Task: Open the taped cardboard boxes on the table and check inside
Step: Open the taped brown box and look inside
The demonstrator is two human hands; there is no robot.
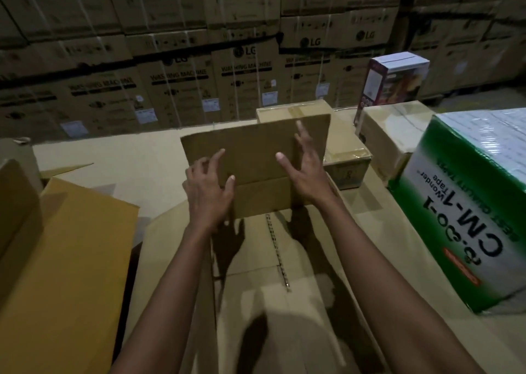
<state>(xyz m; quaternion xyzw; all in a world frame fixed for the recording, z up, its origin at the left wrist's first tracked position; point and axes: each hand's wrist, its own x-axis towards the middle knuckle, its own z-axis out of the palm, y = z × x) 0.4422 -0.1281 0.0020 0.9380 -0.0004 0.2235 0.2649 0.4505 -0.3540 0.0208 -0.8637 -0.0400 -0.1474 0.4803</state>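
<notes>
An open brown cardboard box (273,302) stands right in front of me, its far flap (253,151) raised upright. I see only the bare bottom seam inside it. My left hand (209,187) hovers with spread fingers at the flap's left part. Over the flap's right part my right hand (306,171) is spread too, fingertips close to the cardboard; neither hand grips anything. Behind the flap sits a taped brown box (345,149).
A yellow-brown box (65,260) with a raised flap stands at my left. A green and white tape carton (466,211) sits at right, a plain box (390,134) and a white product box (394,80) behind it. Stacked washing-machine cartons (185,83) wall the back.
</notes>
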